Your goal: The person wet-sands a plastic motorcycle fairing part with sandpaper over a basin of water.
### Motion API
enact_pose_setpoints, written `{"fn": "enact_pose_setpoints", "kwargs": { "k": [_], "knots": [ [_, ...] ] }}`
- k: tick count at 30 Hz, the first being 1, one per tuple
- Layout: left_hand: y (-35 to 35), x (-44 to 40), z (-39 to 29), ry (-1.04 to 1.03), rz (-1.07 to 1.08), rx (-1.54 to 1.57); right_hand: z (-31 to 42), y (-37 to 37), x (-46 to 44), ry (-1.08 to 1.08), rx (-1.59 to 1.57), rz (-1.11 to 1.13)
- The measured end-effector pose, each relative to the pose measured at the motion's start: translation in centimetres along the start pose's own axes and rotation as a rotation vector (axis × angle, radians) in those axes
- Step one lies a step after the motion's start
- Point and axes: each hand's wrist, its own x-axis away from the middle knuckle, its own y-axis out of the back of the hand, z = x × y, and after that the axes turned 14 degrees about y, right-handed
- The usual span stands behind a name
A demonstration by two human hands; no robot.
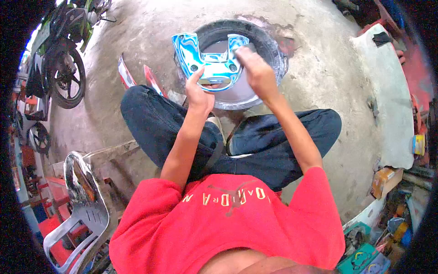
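A glossy blue-and-white patterned plastic panel [214, 71], roughly U-shaped with round holes, is held over a round dark basin [278, 57] with greyish liquid in it. My left hand [200, 93] grips the panel's lower edge, thumb on the front face. My right hand [258, 73] is at the panel's upper right arm, its fingers curled together against the surface. Whatever those fingers hold is blurred and too small to make out.
Two red-and-white panels [154, 81] lie on the floor left of the basin. A motorcycle [68, 68] stands at the upper left, a grey plastic chair [86, 214] at the lower left. Along the right are a pale slab [388, 100], a cardboard box [385, 181] and assorted items.
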Motion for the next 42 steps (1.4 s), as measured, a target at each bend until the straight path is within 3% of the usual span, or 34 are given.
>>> {"fn": "enact_pose_setpoints", "kwargs": {
  "k": [2,5,10,14,17,19,21,28,31,36,39,42],
  "knots": [
    [0.6,-0.2,0.1,-0.004,-0.003,-0.077,0.1,-0.3,0.7,0.04,0.007,0.026],
    [1.9,-1.9,0.1,-0.002,0.022,-0.09,6.2,0.6,0.6,0.239,-0.127,0.123],
    [1.2,-0.4,-0.4,-0.002,0.005,-0.079,-0.7,-0.1,-1.0,-0.02,0.055,0.001],
    [2.7,-2.4,0.2,0.022,0.065,0.006,6.1,0.0,0.1,0.261,-0.052,0.088],
    [1.7,-0.4,-1.0,0.02,0.0,-0.076,2.4,-0.1,-0.5,0.066,-0.033,0.086],
    [1.2,0.0,-1.0,0.025,0.0,-0.069,-1.2,-0.2,-0.7,-0.154,-0.003,-0.04],
    [1.0,0.1,-1.3,0.002,0.002,-0.1,-2.0,-0.3,0.2,-0.554,-0.256,-0.036],
    [0.1,-1.6,-0.8,-0.043,-0.12,-0.049,-10.2,-4.9,7.3,-1.006,-0.835,-0.095],
    [-0.1,-1.8,-0.7,-0.08,-0.144,-0.022,-11.6,-6.1,9.6,-1.182,-0.713,0.051],
    [0.3,-2.9,-0.3,-0.087,-0.159,0.026,-14.4,-12.4,15.2,-0.856,-0.313,0.202],
    [-0.5,-2.5,0.2,-0.086,-0.2,-0.006,-11.8,-13.9,15.4,-0.916,-0.067,0.344],
    [0.5,-2.9,-0.1,-0.103,-0.19,-0.019,-10.1,-17.1,15.9,-0.788,-0.027,0.711]
  ]
}}
